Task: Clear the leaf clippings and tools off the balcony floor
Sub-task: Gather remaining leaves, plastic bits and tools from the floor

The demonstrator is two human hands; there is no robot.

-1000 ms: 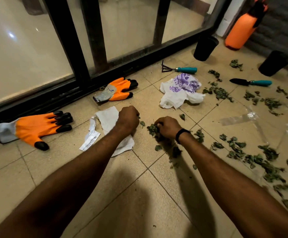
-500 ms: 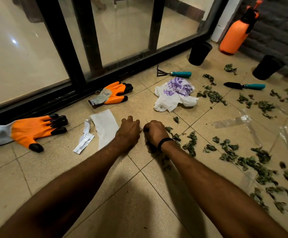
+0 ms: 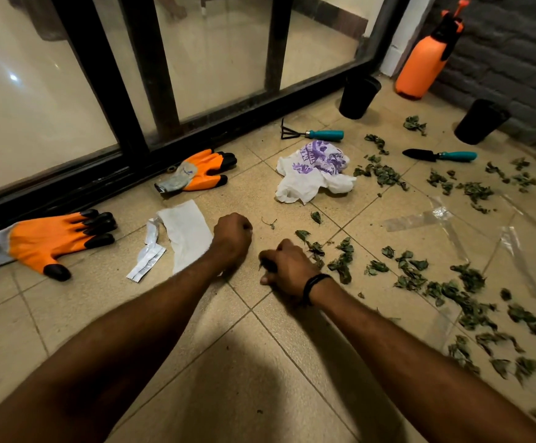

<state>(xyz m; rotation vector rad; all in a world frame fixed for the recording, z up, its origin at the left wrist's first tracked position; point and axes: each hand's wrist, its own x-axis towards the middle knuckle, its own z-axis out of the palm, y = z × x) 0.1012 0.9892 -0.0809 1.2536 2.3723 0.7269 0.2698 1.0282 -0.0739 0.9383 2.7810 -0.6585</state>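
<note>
On tiled floor [image 3: 260, 378], centre: right hand [image 3: 287, 266] fisted round leaf clippings [image 3: 341, 263]; more lie scattered to right. State of left hand [image 3: 233, 238]: fisted, contents not discernible.

Recommended: sweep strays into piles first, lift tight handfuls, drop into plastic bag [image 3: 292, 187]. Beyond bag lie rake [image 3: 311, 134] and trowel [image 3: 439, 155].

Bag print purple, illegible; sachet [image 3: 145, 263] text unreadable.

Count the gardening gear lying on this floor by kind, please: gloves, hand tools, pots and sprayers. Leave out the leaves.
Gloves: 2
Tools (rake, trowel): 2
Pots: 2
Sprayer: 1
Total: 7
</note>
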